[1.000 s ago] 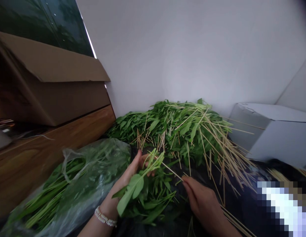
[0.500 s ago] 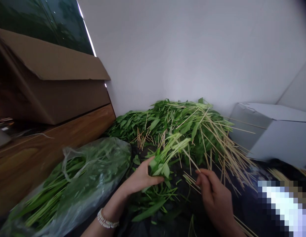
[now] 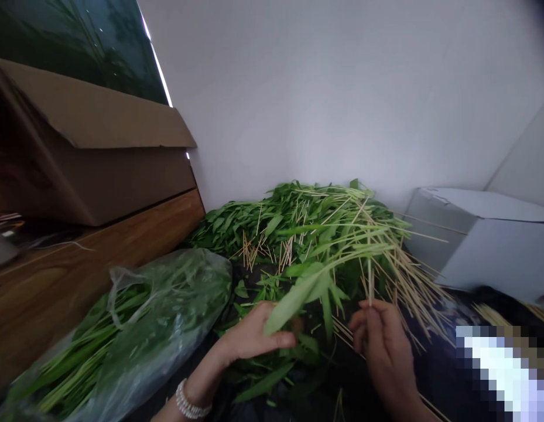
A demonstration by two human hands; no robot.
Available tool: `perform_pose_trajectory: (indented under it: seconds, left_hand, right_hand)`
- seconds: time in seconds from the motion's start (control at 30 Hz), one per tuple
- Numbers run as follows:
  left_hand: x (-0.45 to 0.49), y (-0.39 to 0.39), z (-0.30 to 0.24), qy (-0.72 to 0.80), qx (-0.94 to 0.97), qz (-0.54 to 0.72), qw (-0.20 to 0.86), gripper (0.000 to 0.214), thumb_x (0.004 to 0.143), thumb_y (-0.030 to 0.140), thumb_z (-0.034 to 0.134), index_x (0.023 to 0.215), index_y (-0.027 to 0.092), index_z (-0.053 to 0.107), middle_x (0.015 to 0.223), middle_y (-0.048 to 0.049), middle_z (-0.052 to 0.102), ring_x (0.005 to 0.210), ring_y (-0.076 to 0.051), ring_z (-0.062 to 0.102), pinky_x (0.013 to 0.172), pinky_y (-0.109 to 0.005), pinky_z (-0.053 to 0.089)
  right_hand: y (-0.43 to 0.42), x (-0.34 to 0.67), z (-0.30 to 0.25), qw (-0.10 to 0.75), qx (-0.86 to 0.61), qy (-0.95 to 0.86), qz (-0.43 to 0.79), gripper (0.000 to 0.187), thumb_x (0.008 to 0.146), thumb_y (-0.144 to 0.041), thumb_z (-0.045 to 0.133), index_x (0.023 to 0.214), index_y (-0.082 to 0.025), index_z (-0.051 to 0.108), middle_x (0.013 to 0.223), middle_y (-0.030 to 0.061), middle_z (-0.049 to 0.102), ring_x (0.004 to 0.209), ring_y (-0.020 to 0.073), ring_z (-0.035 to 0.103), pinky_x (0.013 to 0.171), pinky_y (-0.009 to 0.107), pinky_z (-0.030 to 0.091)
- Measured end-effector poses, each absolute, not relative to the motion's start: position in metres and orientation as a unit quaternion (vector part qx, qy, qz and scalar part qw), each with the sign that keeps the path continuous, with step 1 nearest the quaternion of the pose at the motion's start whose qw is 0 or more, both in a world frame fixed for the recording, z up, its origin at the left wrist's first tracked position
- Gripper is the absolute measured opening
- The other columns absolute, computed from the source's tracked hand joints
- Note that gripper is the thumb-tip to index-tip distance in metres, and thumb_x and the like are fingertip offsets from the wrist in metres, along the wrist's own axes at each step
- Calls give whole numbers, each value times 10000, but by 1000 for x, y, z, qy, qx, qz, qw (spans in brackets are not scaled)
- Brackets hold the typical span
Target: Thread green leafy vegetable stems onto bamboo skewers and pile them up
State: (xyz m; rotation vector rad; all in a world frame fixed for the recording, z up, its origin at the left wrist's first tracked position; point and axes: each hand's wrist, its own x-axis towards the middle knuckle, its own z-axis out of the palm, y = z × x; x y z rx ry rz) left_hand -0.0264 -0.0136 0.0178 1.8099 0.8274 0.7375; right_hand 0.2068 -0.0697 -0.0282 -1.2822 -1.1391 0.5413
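My right hand (image 3: pixel 383 340) pinches the lower part of a thin wooden skewer (image 3: pixel 370 284) held upright. Leafy green stems (image 3: pixel 342 255) are on its upper part, their long leaves drooping left. My left hand (image 3: pixel 258 334), with a beaded bracelet at the wrist, is open behind the tip of one drooping leaf, thumb apart from the fingers. Some of its fingers are blurred or hidden. Below it, loose leaves (image 3: pixel 272 381) lie on a black surface. Beyond both hands is a heap of skewered greens (image 3: pixel 280 211), with many bare stick ends pointing right.
A clear plastic bag of greens (image 3: pixel 166 310) lies at the left, beside a wooden ledge (image 3: pixel 122 237) with an open cardboard box (image 3: pixel 122 176) on it. A white box (image 3: pixel 509 252) stands at the right. Loose skewers (image 3: pixel 342 333) lie near my right hand. A white wall rises behind.
The greens have left my left hand's grip and swung right with the skewer, which has turned from slanting to upright in my right hand. My left hand has opened.
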Motion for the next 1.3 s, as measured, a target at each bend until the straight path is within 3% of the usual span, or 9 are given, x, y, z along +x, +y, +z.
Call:
perform_pose_trajectory:
  seconds: [0.13, 0.27, 0.47, 0.63, 0.73, 0.83, 0.97, 1.1, 1.3]
  left_hand:
    - [-26, -12, 21, 307, 777, 304, 458, 442, 855, 534, 527, 911, 163, 761, 944, -100, 703, 903, -243, 623, 824, -296, 453]
    - [-23, -14, 22, 301, 767, 249, 509, 467, 855, 542, 527, 879, 139, 763, 832, -93, 714, 751, -194, 623, 705, -259, 465]
    - [-12, -20, 41, 317, 735, 142, 583, 286, 841, 395, 597, 967, 184, 742, 811, -46, 725, 673, -148, 614, 662, -237, 473]
    - [13, -28, 35, 323, 775, 146, 523, 290, 820, 206, 542, 1055, 211, 712, 910, -25, 723, 762, -172, 631, 669, -233, 470]
    - [34, -36, 18, 313, 797, 184, 482, 388, 753, 99, 539, 1091, 212, 693, 997, -20, 712, 900, -194, 617, 784, -251, 463]
    - [51, -43, 4, 277, 763, 174, 557, 333, 762, 113, 544, 1053, 181, 690, 952, -18, 700, 855, -172, 609, 789, -255, 466]
    - [60, -52, -4, 291, 655, 183, 673, 200, 778, 235, 576, 878, 111, 697, 700, -9, 624, 635, -122, 571, 620, -212, 464]
    - [51, -63, 3, 342, 636, 220, 656, 196, 785, 292, 590, 756, 120, 678, 634, 9, 594, 532, -91, 537, 537, -185, 427]
    - [33, -54, 22, 336, 673, 293, 591, 243, 844, 356, 575, 815, 142, 688, 669, 3, 623, 471, -68, 512, 455, -161, 372]
  right_hand:
    - [-70, 201, -39, 596, -546, -528, 259, 280, 964, -464, 352, 1032, -211, 450, 694, -12, 631, 441, 106, 553, 433, 224, 436]
    - [-71, 196, -41, 575, -525, -576, 248, 245, 978, -429, 323, 1027, -212, 426, 714, 0, 666, 531, 125, 618, 511, 232, 486]
    - [-74, 191, -39, 549, -523, -615, 215, 201, 990, -367, 302, 1026, -226, 440, 812, 11, 705, 726, 139, 670, 672, 245, 512]
    - [-76, 193, -38, 554, -528, -626, 151, 257, 986, -332, 315, 1039, -227, 544, 978, 33, 687, 904, 144, 654, 791, 255, 506]
    - [-76, 195, -36, 556, -517, -635, 142, 281, 983, -333, 324, 1079, -224, 565, 1072, 55, 670, 1018, 154, 628, 867, 273, 498]
    - [-79, 192, -31, 570, -528, -607, 166, 272, 987, -354, 317, 1078, -238, 545, 1065, 37, 682, 1002, 147, 636, 868, 272, 495]
    - [-83, 188, -29, 582, -545, -568, 203, 275, 984, -407, 308, 1034, -245, 524, 1002, 21, 700, 918, 147, 655, 807, 256, 499]
    - [-83, 190, -35, 570, -532, -591, 209, 296, 977, -437, 310, 1081, -244, 508, 940, 17, 707, 791, 145, 671, 699, 236, 515]
    - [-76, 190, -46, 565, -484, -642, 184, 284, 985, -369, 312, 1218, -251, 426, 861, -12, 702, 732, 134, 674, 653, 218, 510]
